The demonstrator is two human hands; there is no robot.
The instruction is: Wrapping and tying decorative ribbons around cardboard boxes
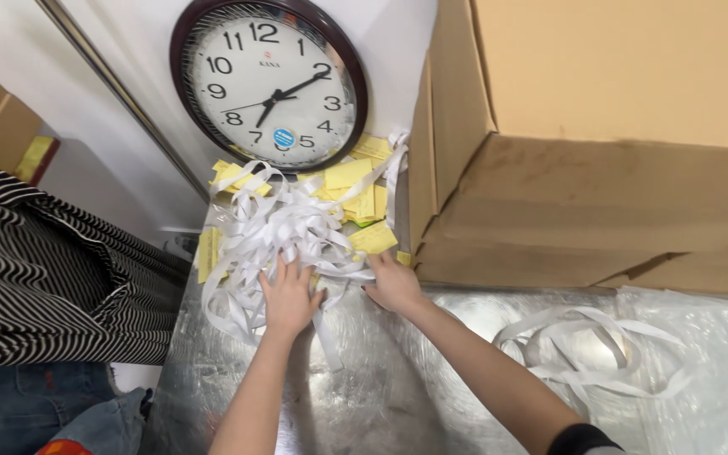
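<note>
A tangled heap of white paper strips (284, 226) lies at the far end of a table covered in clear plastic film (398, 388). My left hand (288, 297) rests flat on the near side of the heap, fingers spread over the strips. My right hand (392, 282) presses down at the heap's right edge, its fingertips touching strips and a yellow slip (372, 238). Several yellow paper slips (349, 177) lie under and behind the heap. I cannot tell whether either hand grips anything.
A round wall clock (270, 82) with a dark rim leans behind the heap. Large cardboard boxes (583, 168) stand at the right. A second bunch of white strips (587, 350) lies at the right. A person in a striped top (35, 278) stands at the left.
</note>
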